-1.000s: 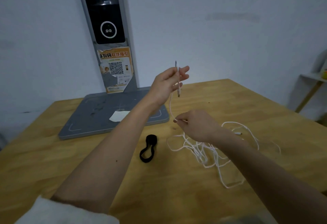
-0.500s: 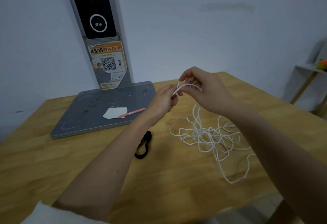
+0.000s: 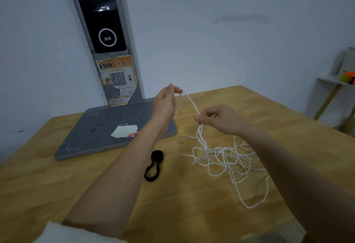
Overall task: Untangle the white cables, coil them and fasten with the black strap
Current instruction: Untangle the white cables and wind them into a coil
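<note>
The white cables [image 3: 228,158] lie in a loose tangle on the wooden table [image 3: 192,214], right of centre. My left hand [image 3: 166,102] is raised above the table and pinches a small loop of cable at its fingertips. From there a strand slopes down to my right hand [image 3: 219,119], which pinches it lower and to the right. Below that hand several strands hang down into the tangle. The black strap [image 3: 154,166] lies flat on the table, left of the cables and under my left forearm.
A grey scanner stand [image 3: 115,127] with a tall post stands at the back left; a white paper scrap [image 3: 123,130] and a pink pen [image 3: 133,134] lie on its base. A small side shelf [image 3: 338,83] is at the far right by the wall.
My hands have drawn apart: the right hand dropped down and to the right along the cable, the left hand lifted with a loop. More strands rise off the table.
</note>
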